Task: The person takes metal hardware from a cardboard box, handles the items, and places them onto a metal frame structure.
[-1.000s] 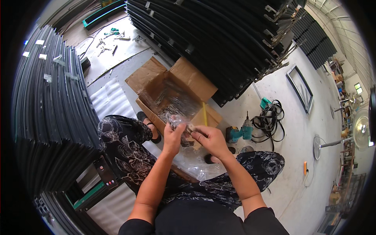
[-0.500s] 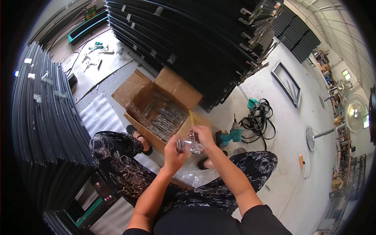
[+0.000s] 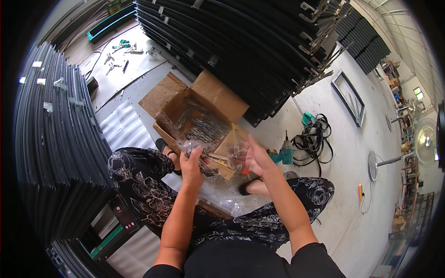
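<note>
While left hand (image 3: 190,167) grips film-wrapped parts (image 3: 187,147) over near side of box (image 3: 220,96), right hand (image 3: 257,159) spread beside them — touch on film (image 3: 238,156) unclear. More metal pieces (image 3: 208,131) inside box. Drill (image 3: 287,154) at right — near coiled cable (image 3: 306,140). White labels (image 3: 41,81) on black panels (image 3: 51,139) at left; writing too small to read.

Box (image 3: 166,133) is open up top, so above's the way in; flaps (image 3: 221,96) and the stack (image 3: 222,51) block the far side. Plastic (image 3: 238,160) clogs the gap between left hand (image 3: 191,164) and right hand (image 3: 258,158). Drill (image 3: 287,154), then cable (image 3: 314,143) crowd the right, bare floor (image 3: 342,123) before the frame (image 3: 359,121).
</note>
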Tool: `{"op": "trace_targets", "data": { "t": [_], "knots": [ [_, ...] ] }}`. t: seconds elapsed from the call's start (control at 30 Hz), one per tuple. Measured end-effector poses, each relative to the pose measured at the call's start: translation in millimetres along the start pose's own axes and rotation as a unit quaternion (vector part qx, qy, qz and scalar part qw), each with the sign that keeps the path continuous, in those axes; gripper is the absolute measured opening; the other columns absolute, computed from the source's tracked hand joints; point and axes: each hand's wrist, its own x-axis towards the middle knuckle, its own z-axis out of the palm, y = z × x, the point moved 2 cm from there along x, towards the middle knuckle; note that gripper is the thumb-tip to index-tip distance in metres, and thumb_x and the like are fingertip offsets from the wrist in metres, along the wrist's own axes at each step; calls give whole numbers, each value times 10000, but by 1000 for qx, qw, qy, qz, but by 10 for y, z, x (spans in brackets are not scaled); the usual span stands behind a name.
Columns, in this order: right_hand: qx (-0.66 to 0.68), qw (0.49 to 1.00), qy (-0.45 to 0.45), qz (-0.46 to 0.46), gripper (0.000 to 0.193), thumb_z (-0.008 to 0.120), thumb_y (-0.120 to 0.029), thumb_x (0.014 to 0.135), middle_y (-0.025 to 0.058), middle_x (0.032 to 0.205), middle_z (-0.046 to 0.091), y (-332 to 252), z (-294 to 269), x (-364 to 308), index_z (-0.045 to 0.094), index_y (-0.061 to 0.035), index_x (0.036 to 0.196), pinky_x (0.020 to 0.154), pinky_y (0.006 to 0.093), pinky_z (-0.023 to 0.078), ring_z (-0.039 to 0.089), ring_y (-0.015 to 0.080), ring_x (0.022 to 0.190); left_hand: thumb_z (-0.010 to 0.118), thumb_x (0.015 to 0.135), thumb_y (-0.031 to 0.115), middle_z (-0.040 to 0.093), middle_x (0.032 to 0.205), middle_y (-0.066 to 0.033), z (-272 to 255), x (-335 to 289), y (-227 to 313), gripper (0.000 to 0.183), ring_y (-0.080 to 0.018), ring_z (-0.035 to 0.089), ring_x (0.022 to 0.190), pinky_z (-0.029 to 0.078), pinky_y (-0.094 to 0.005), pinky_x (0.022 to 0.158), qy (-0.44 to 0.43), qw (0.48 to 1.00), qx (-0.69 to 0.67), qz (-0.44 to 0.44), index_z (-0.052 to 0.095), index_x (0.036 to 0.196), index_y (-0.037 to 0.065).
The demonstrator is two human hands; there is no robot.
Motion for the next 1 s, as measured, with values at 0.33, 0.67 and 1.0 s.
{"op": "trace_targets", "data": {
  "t": [0.33, 0.67, 1.0],
  "knots": [
    [97, 982, -45, 158, 222, 635, -230, 838, 62, 837, 626, 318, 29, 244, 611, -43, 955, 552, 288, 510, 573, 189, 738, 629, 849, 201, 551, 761, -19, -96, 63, 181, 181, -120, 515, 561, 426, -240, 483, 94, 995, -19, -22, 538, 917, 60],
    [105, 976, 174, 81, 117, 503, -85, 870, 128, 900, 633, 917, -805, 1285, 592, -13, 893, 818, 405, 516, 614, 258, 870, 550, 907, 354, 543, 713, -50, -323, 127, -279, 293, -152, 543, 553, 449, -284, 473, 232, 960, -117, -105, 424, 955, 94],
    [-148, 981, -80, -97, 404, 572, -257, 912, 155, 1132, 567, -676, 2823, 2222, 507, 34, 1184, 908, 311, 481, 571, 224, 1063, 405, 965, 398, 574, 752, -85, -284, 296, -322, 346, -179, 557, 610, 457, -298, 549, 201, 958, -176, -102, 473, 1017, 63]
  ]
}}
